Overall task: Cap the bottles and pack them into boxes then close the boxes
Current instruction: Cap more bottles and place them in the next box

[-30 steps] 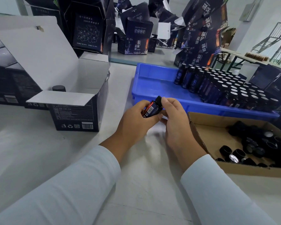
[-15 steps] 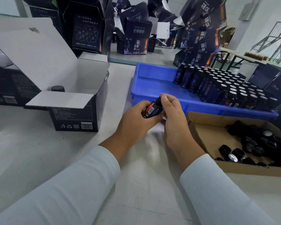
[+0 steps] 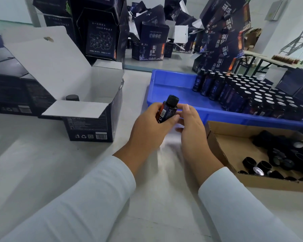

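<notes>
Above the table (image 3: 33,172), between the two hands, sits a small dark bottle (image 3: 167,111) with a black cap (image 3: 173,100) on top. The left hand (image 3: 150,126) grips the bottle, fingers curled round it. The right hand (image 3: 191,123) is beside it, fingers loose, tips close to the bottle. An open box (image 3: 87,109) stands to the left. A blue tray (image 3: 173,95) behind holds many bottles. A brown box (image 3: 234,147) on the right holds loose caps.
</notes>
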